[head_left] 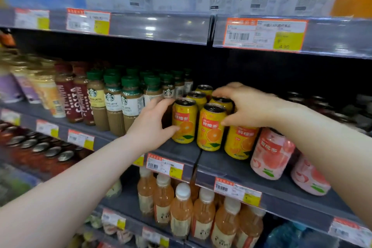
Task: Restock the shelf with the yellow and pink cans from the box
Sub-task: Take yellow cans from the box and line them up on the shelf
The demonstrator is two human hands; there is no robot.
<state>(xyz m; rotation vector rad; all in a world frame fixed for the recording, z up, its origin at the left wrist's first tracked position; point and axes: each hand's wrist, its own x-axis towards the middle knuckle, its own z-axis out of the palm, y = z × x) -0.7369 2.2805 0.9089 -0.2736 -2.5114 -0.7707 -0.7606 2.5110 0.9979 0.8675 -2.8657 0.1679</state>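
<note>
so, the yellow cans (209, 127) stand in tight rows on the middle shelf (221, 167), close to its front lip. our left hand (153, 125) curls round the can at 9 o'clock of the cluster. our right hand (245, 104) clamps those at 3 o'clock, probably to squeeze the rows straight. pink cans (269, 153) sit just beside at 4 o'clock, and coffee bottles (112, 102) crowd 9 o'clock. open room seems to lie behind, toward 1 o'clock. the box is out of view.
</note>
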